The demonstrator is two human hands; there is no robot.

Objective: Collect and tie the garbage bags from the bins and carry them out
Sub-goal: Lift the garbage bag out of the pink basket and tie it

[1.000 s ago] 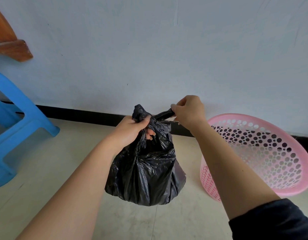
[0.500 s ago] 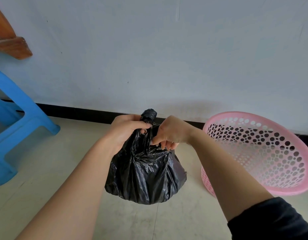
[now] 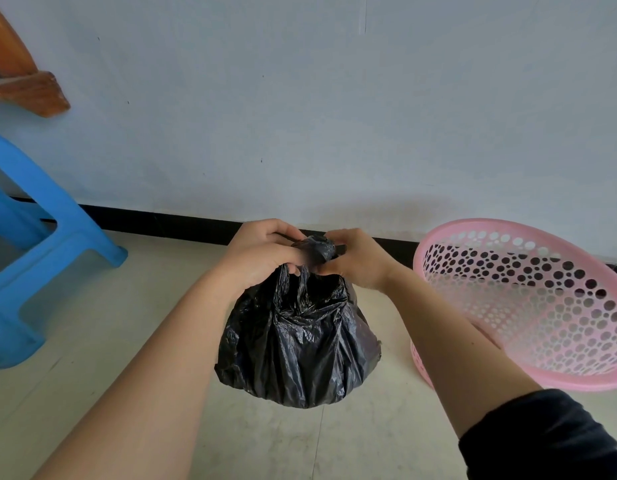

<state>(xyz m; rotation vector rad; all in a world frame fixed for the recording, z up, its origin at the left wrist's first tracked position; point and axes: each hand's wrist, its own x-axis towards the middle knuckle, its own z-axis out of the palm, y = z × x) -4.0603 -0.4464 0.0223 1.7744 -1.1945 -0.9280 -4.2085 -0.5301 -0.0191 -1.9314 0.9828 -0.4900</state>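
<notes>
Black plastic, crinkled and bulging, forms the garbage bag (image 3: 300,341), which hangs clear of the floor (image 3: 127,341) just left of the pink bin (image 3: 528,233). What the bag holds is hidden by the plastic. Its neck is gathered into a tight wad (image 3: 317,249) at the top, level with the bin's rim. The bin is a round basket pierced all over with holes, standing against the wall with its mouth turned toward the camera, so that its holed inner wall and bottom show.

Both hands close on the bag's neck. The left hand (image 3: 262,258), on the side of the wad away from the bin, has its fingers curled tightly round the gathered plastic. The right hand (image 3: 355,261), on the bin's side, is curled narrow as well and pinches the wad; a dark sleeve (image 3: 542,441) covers that arm near the elbow. Well left of the bin stands a blue plastic stool (image 3: 57,237).
</notes>
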